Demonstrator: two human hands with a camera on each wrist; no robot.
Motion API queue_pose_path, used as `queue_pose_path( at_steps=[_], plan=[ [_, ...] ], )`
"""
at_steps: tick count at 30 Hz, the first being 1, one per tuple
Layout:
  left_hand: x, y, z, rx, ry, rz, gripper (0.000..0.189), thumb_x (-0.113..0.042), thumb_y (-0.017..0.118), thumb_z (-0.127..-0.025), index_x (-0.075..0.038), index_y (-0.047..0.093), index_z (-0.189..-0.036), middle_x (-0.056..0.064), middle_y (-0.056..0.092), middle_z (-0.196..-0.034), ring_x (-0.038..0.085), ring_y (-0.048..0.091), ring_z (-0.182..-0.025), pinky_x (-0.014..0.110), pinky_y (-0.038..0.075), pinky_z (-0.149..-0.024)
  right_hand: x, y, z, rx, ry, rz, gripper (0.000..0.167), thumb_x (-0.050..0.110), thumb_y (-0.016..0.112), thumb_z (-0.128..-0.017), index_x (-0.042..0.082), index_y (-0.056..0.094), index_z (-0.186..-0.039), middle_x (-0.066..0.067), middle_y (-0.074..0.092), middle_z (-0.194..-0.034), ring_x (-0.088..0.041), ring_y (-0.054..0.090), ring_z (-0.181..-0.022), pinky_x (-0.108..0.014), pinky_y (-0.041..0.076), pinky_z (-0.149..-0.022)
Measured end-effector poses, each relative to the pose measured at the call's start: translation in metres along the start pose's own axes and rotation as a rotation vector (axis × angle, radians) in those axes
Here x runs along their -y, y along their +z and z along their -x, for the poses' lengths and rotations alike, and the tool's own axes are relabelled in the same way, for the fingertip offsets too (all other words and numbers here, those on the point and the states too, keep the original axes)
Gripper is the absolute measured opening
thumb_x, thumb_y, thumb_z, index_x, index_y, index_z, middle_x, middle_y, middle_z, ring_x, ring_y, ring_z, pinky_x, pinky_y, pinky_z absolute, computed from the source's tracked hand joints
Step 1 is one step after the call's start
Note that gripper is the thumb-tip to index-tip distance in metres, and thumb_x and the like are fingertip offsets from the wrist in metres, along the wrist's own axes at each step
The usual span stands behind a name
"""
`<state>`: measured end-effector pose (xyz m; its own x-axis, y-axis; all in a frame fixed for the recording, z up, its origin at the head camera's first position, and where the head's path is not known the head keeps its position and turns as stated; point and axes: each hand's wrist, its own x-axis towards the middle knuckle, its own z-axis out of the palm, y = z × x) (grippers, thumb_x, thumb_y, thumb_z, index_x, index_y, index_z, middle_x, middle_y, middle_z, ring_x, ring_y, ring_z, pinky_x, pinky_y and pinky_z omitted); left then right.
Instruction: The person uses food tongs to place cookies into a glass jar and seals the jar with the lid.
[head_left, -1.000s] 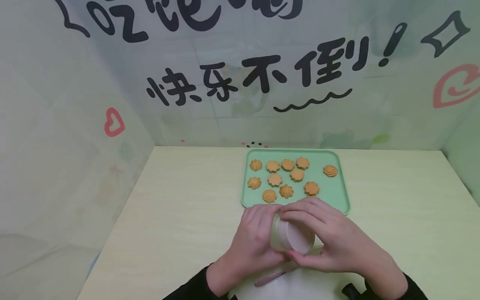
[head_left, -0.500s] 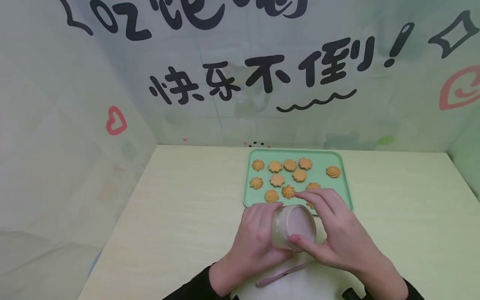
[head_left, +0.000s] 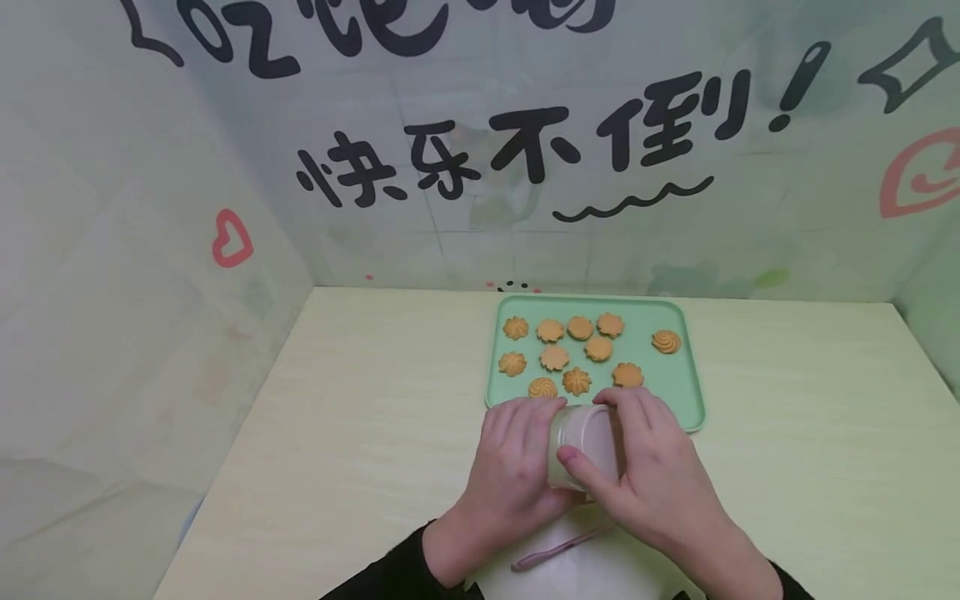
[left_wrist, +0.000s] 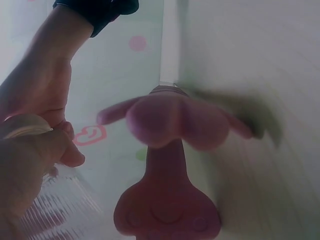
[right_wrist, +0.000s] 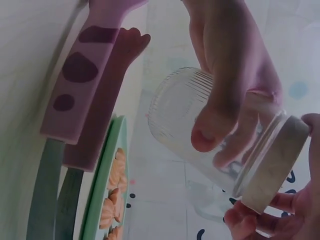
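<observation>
A: Where is the jar?

B: The jar (right_wrist: 172, 115), clear glass, is held between the two hands, apart from the table (head_left: 360, 433). It is tilted, with its lid (head_left: 596, 432) seated on the mouth and facing the head camera and roughly 3 o'clock. No contents can be made out.

A: How are the fingers set?

B: Left hand (head_left: 517, 467), at 9 o'clock: fingers curled round the glass. Right hand (head_left: 656, 471), at 4 o'clock: grips the lid by its rim, spread just enough to span it, with fingertips near 1 o'clock and thumb near 8.

A: Which step is in hand?

B: Judged from the pose, the turning of the lid; whether loosening or tightening cannot be told. The next move would call for a firm left grip and an even twist from the right hand, keeping the lid square to the glass.

A: What lies farther out?

B: At 7 o'clock, the tongs (head_left: 555, 552), held by neither hand. At 12 o'clock, just beyond the hands, a green tray (head_left: 678, 387) bearing cookies (head_left: 554, 358), one lying apart toward the tray's 2 o'clock. Behind it, the lettered wall (head_left: 450, 250).
</observation>
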<state>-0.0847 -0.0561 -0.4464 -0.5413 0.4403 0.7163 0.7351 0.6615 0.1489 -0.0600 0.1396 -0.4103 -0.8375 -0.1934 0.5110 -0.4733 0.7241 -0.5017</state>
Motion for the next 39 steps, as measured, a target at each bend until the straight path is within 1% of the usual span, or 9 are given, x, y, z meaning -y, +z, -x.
queue_pose_path(
  at_steps=[6,14,18,22,24,26,31,34,39],
  plan=[
    [0.000,0.000,0.000,0.012,-0.009,0.023,0.089,-0.050,0.100,-0.067,-0.002,0.062,-0.132,0.007,0.070,-0.120,0.025,0.068,-0.108,0.041,0.057,-0.092,-0.003,-0.009,-0.003,0.030,-0.083,-0.073,0.054,0.042,0.088,-0.086,0.011,0.066,-0.125,0.002,0.065,-0.116,-0.014,0.064,-0.095,-0.035,0.061,-0.069],
    [0.004,-0.002,-0.001,0.088,-0.041,0.121,0.091,-0.045,0.102,-0.065,-0.005,0.060,-0.135,0.004,0.070,-0.123,0.022,0.067,-0.112,0.038,0.056,-0.097,-0.012,-0.025,-0.014,0.120,-0.345,-0.224,0.051,0.044,0.077,-0.097,0.015,0.069,-0.138,0.000,0.063,-0.137,-0.019,0.059,-0.124,-0.017,0.048,-0.103],
    [0.007,-0.002,0.000,0.127,-0.035,0.184,0.091,-0.042,0.103,-0.063,-0.008,0.059,-0.135,0.001,0.069,-0.122,0.019,0.065,-0.110,0.035,0.054,-0.094,-0.015,-0.029,-0.018,0.165,-0.475,-0.275,0.054,0.027,0.080,-0.091,0.012,0.068,-0.141,-0.005,0.064,-0.143,-0.025,0.056,-0.130,-0.018,0.042,-0.111],
    [0.011,-0.001,0.001,0.154,-0.031,0.217,0.093,-0.046,0.104,-0.064,-0.009,0.058,-0.136,-0.001,0.068,-0.121,0.017,0.064,-0.106,0.032,0.053,-0.092,-0.014,-0.029,-0.018,0.181,-0.528,-0.296,0.061,0.020,0.082,-0.086,0.008,0.066,-0.143,-0.009,0.064,-0.146,-0.030,0.054,-0.132,-0.022,0.038,-0.116],
    [0.012,-0.001,0.001,0.160,-0.038,0.216,0.094,-0.049,0.104,-0.065,-0.009,0.058,-0.137,0.000,0.069,-0.122,0.018,0.064,-0.107,0.033,0.053,-0.092,-0.012,-0.028,-0.017,0.158,-0.483,-0.288,0.062,0.029,0.082,-0.092,0.006,0.063,-0.147,-0.011,0.061,-0.150,-0.032,0.053,-0.135,-0.025,0.037,-0.120],
    [0.013,-0.001,0.000,0.161,-0.051,0.210,0.096,-0.051,0.104,-0.064,-0.007,0.059,-0.138,0.001,0.069,-0.122,0.019,0.065,-0.107,0.034,0.053,-0.093,-0.011,-0.027,-0.014,0.122,-0.369,-0.254,0.071,0.043,0.083,-0.095,0.007,0.059,-0.151,-0.009,0.059,-0.151,-0.030,0.052,-0.136,-0.027,0.040,-0.116],
    [0.012,-0.001,0.000,0.142,-0.071,0.169,0.093,-0.045,0.104,-0.062,-0.005,0.061,-0.134,0.003,0.070,-0.120,0.021,0.066,-0.108,0.038,0.055,-0.095,-0.008,-0.023,-0.006,0.098,-0.044,-0.121,0.085,0.055,0.093,-0.083,0.013,0.057,-0.147,-0.001,0.061,-0.141,-0.021,0.057,-0.126,-0.042,0.053,-0.095],
    [0.012,0.000,0.001,0.125,-0.062,0.138,0.093,-0.046,0.103,-0.062,-0.004,0.062,-0.133,0.005,0.071,-0.120,0.023,0.067,-0.109,0.039,0.056,-0.096,-0.006,-0.020,-0.004,0.121,0.026,-0.084,0.078,0.052,0.096,-0.080,0.014,0.061,-0.138,0.002,0.064,-0.130,-0.016,0.061,-0.112,-0.043,0.057,-0.086],
    [0.012,0.002,0.000,0.118,-0.046,0.109,0.094,-0.049,0.103,-0.063,-0.003,0.062,-0.133,0.006,0.071,-0.121,0.024,0.066,-0.111,0.040,0.056,-0.098,-0.005,-0.019,-0.003,0.131,0.025,-0.096,0.068,0.047,0.098,-0.079,0.018,0.066,-0.131,0.010,0.062,-0.120,-0.006,0.057,-0.097,-0.031,0.057,-0.075]
  ],
)
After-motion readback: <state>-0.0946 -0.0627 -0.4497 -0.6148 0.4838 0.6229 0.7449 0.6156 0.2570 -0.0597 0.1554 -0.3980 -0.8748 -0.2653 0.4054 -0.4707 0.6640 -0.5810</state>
